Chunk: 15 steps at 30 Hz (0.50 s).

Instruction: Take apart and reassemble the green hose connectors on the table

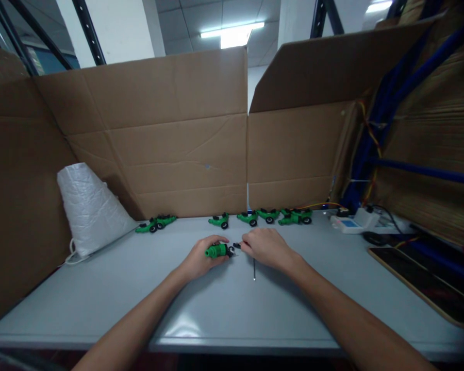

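My left hand (202, 258) is closed around a green toy piece (216, 251) with a round, stepped barrel and a black end facing right. Just right of it, a small black part (237, 246) sits at the fingertips of my right hand (266, 248), which is curled shut. From under that fist a thin metal shaft (254, 270) like a screwdriver's sticks out toward me; its other end is hidden in the hand. The two hands almost meet above the middle of the table, and the black part's contact with the green piece is unclear.
Several green toy vehicles with black wheels (268, 215) line the back of the grey table (201, 314), with more (155, 223) at back left. A white padded bag (93, 211) leans at left. Cardboard walls (178, 139) enclose the table. A power strip (355, 222) and dark tray (421, 283) lie right.
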Each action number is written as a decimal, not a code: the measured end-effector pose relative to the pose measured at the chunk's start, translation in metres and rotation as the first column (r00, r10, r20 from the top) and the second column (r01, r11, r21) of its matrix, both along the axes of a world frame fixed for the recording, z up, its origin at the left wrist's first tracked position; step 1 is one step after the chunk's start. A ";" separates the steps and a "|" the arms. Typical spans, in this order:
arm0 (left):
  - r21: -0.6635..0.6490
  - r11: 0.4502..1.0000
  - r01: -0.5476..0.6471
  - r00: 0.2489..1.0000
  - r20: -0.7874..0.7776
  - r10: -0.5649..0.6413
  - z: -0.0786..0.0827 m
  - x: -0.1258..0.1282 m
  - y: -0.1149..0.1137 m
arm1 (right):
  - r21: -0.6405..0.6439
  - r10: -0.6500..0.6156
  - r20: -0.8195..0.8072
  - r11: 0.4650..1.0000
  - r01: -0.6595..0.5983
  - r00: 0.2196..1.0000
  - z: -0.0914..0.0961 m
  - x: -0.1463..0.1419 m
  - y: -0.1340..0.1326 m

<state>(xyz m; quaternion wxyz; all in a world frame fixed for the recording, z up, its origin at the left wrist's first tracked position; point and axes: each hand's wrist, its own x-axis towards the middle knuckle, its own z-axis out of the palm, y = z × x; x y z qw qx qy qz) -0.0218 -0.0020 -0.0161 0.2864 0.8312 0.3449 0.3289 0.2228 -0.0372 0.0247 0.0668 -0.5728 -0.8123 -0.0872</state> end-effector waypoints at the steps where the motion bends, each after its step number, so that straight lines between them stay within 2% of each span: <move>1: -0.026 0.999 -0.031 0.999 0.030 0.032 0.000 0.000 0.000 | 0.002 -0.009 -0.004 1.000 0.009 1.000 0.000 0.001 0.001; 5: -0.110 0.986 -0.121 0.970 0.197 0.141 0.003 0.001 0.003 | 0.054 -0.039 -0.086 0.998 0.044 0.996 0.000 -0.002 0.004; 9: -0.287 0.954 -0.087 0.963 0.223 0.155 0.010 0.001 0.005 | 0.120 0.015 -0.333 0.992 0.027 0.943 -0.006 -0.015 0.004; 11: -0.367 0.929 -0.045 0.960 0.240 0.142 0.013 0.001 0.004 | 0.105 0.080 -0.495 0.994 -0.032 0.865 -0.012 -0.024 0.004; 15: -0.409 0.911 0.057 0.946 0.314 0.082 0.014 0.004 0.000 | 0.015 0.106 -0.769 0.989 -0.148 0.631 -0.028 -0.039 0.005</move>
